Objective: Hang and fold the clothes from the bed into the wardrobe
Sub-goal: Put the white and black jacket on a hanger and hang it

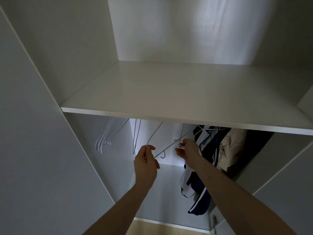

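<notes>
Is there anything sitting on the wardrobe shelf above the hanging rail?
No, the white shelf is bare across its whole visible surface; the hangers and the navy and white garment all hang below it.

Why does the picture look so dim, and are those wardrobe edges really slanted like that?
Head view: light is dim and grey, brightest on the wardrobe's back panel behind the hands; the clothes at right sink into shadow. The wide lens splays the shelf and side walls outward. Little blur; thin hangers stay crisp.
</notes>
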{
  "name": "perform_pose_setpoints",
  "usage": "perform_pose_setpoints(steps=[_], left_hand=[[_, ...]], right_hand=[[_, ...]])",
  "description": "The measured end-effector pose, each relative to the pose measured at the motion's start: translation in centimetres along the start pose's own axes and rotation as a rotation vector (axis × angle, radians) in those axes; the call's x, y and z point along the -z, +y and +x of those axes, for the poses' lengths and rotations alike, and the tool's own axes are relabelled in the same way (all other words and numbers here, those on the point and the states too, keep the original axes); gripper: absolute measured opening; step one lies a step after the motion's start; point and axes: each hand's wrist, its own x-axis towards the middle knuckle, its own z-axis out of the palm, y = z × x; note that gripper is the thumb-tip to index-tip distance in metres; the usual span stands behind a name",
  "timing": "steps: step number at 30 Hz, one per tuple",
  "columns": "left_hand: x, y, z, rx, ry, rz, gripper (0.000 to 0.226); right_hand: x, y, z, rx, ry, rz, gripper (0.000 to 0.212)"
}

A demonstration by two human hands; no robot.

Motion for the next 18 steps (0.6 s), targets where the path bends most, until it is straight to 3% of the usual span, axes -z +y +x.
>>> perform_pose_setpoints(steps=[5, 10, 15, 18], left_hand=[[-0.2, 0.3, -0.7, -0.105, -0.045, 0.061, 0.026], [0.3, 0.1, -0.7, -0.234, -0.088, 0.156, 0.025], [0.5, -0.9, -1.7, -0.192, -0.192, 0.131, 0.029], [0.9, -2.1, -2.4, -0.113, -0.249, 0.132, 0.030]], right_hand=[[-1.2, -1.2, 0.2, -0.044, 0.049, -0.020, 0.028], [-1.4, -0.6, 0.6, -0.050, -0.048, -0.048, 0.028], [-1.1, 1.4, 0.3, -0.094, -0.158, -0.159, 0.024], [-0.7, 3.0, 0.7, -0.049, -0.129, -0.413, 0.018]])
